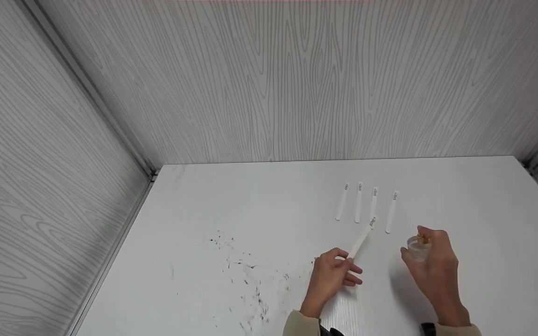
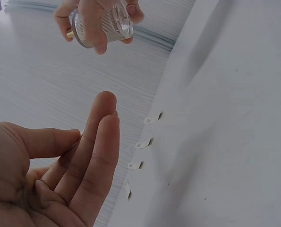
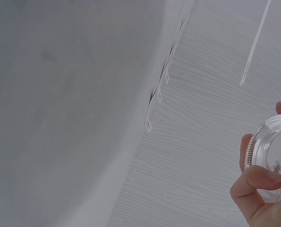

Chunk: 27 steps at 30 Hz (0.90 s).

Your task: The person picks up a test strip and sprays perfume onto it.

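My left hand [image 1: 329,274] pinches one end of a narrow white paper strip [image 1: 360,243] between thumb and fingers. The strip's printed far end points up and right, overlapping a strip on the table in the head view. To the right, my right hand [image 1: 438,266] grips a small clear glass bottle [image 1: 417,250] with ribbed sides, raised over the table. Something gold-coloured [image 1: 422,239] shows at its top beside the index finger. In the right wrist view the bottle [image 3: 263,144] is cut off by the frame edge. Ahead lie several similar white strips [image 1: 392,212], spaced side by side.
The white table [image 1: 194,205] has dark specks and scuffs [image 1: 252,289] left of my left hand. Grey wood-grain panels [image 1: 269,84] rise behind the table and at its sides. Dark bands [image 1: 428,329] circle both wrists by the light sleeves.
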Available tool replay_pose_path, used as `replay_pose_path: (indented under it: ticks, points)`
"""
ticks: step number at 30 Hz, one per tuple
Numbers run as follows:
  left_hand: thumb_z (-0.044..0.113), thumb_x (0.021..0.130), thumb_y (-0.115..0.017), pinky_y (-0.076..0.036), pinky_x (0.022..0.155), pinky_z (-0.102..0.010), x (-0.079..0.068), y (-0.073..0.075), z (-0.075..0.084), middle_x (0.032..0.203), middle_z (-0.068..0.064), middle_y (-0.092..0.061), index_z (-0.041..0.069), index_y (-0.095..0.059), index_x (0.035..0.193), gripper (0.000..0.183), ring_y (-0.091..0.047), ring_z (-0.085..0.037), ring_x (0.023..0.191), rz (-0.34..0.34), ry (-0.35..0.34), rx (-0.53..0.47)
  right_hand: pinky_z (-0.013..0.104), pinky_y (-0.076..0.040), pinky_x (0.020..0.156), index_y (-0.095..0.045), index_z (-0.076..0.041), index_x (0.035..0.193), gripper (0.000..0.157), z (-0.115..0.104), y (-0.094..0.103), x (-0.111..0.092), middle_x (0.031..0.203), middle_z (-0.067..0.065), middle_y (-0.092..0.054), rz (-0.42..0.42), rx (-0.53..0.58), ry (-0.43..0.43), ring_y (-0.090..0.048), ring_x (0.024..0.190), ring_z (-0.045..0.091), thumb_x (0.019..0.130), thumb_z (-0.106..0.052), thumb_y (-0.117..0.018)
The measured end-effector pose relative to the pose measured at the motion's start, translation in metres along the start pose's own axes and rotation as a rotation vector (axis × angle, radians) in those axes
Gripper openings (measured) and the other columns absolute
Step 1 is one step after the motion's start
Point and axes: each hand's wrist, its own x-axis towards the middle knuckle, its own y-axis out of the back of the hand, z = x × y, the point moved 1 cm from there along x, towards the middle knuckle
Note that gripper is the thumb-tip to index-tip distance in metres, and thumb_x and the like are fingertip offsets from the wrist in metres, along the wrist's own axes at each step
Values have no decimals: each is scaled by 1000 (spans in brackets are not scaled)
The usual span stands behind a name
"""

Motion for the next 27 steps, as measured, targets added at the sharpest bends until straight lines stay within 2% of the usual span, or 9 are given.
replay_pose_path:
  ticks: [5,7,11,17,27]
  points:
    - [4,102,-56,-60,61,-29,1,1,0,83,-10,-75,-7,-62,108,14,-75,-25,67,4,-15,11,14,-37,85,-55,9,116,58,1,1,1,107,25,-62,5,-10,4,-62,95,39,65,21,-79]
    - [4,102,-56,-60,61,-28,1,1,0,82,-11,-75,-7,-61,108,13,-75,-25,68,-1,-15,4,8,-31,84,-55,10,115,56,2,1,0,106,25,-61,12,4,11,-61,92,36,65,21,-78]
    - [3,102,-56,-60,61,-28,1,1,0,83,-12,-75,-8,-61,110,15,-75,-27,68,-17,-19,-11,6,-31,84,-55,10,115,55,3,1,-2,104,24,-61,23,24,27,-59,91,32,65,20,-77]
    - [3,102,-55,-60,61,-29,1,2,0,84,-14,-75,-9,-60,110,14,-75,-29,69,-22,-36,-10,6,-31,84,-54,10,115,54,4,1,-1,105,25,-62,21,15,29,-60,91,34,66,18,-77]
    - [3,101,-56,-60,60,-29,3,-1,-3,82,-11,-75,-4,-61,105,10,-75,-27,68,-16,-3,-26,6,-30,84,-53,11,112,51,4,2,-2,104,27,-63,36,20,17,-61,90,35,66,19,-76]
